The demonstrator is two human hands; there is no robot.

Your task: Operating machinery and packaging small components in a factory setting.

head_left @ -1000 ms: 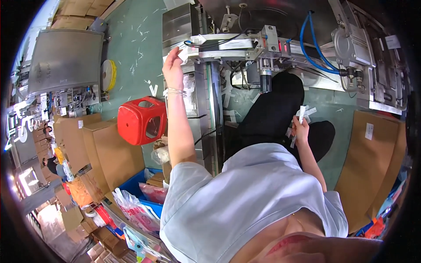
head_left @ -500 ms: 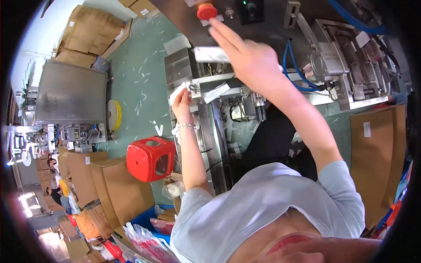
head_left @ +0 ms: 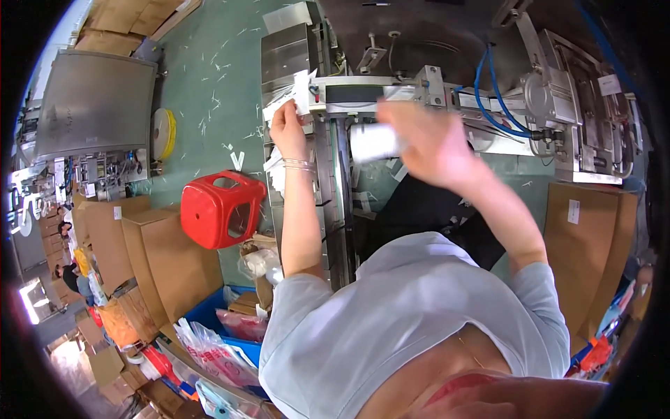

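My left hand [head_left: 287, 131] is at the left end of the machine's rail, its fingertips pinched at the edge of a white flat piece [head_left: 301, 91]. More white pieces lie around and below those fingers. My right hand [head_left: 434, 145], smeared by motion, is over the near side of the rail. A blurred white flat piece [head_left: 373, 142] sticks out from its finger side and appears held in it. The metal rail [head_left: 352, 94] with a dark strip runs beyond both hands.
A steel machine [head_left: 572, 112] with blue air hoses [head_left: 481, 87] stands at the right. A red stool [head_left: 220, 209] is on the green floor at left. Cardboard boxes [head_left: 171, 262] and a blue crate [head_left: 241, 349] are at lower left; another tall box [head_left: 579, 244] is at right.
My right hand has come back toward me from the red button, which has left the view, and the white piece has moved with it. My left hand stays by the rail's end.
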